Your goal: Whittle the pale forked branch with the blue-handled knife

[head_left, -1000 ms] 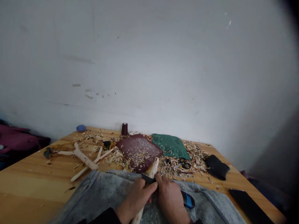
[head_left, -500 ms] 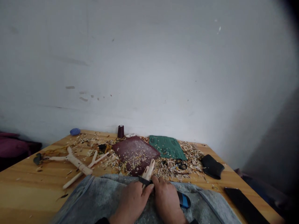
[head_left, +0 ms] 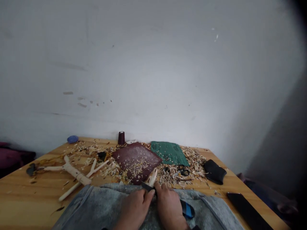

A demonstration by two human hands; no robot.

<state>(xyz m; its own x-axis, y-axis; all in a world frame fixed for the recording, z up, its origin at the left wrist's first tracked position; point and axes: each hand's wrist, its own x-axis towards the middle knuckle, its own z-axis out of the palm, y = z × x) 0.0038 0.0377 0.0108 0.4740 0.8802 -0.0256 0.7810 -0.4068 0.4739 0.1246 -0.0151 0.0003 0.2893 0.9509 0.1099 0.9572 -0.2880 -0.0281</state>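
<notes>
Head view: knife (head_left: pixel 147 186) across the pale stick (head_left: pixel 153 177), with the sliver beside its tip no longer standing out

The pale stick is held over the grey cloth (head_left: pixel 105 204), its far end pointing toward the maroon sheet (head_left: pixel 135 157). Half a second ago a light sliver appeared beside that end; now one rounded tip with a dark mark shows there. I take it that a shaving has come away or folded back, so the wood is being pared down; the cut itself is too small to tell. The blade lies across the stick near the left thumb.

The left hand (head_left: pixel 135 206) seems curled around the stick, most of its fingers hidden. The right hand (head_left: pixel 169 204) is closed around the knife's handle, whose blue-and-black end shows beyond it.

Everything on the table (head_left: pixel 24 196) has slid leftward in view together, so probably the camera turned. Wood shavings (head_left: pixel 198 156) lie about the green cloth (head_left: pixel 169 151) and scissors (head_left: pixel 184 172). A branched piece (head_left: pixel 74 171) lies on the left, a black pad (head_left: pixel 214 172) and phone (head_left: pixel 248 210) on the right, their arrangement unchanged
</notes>
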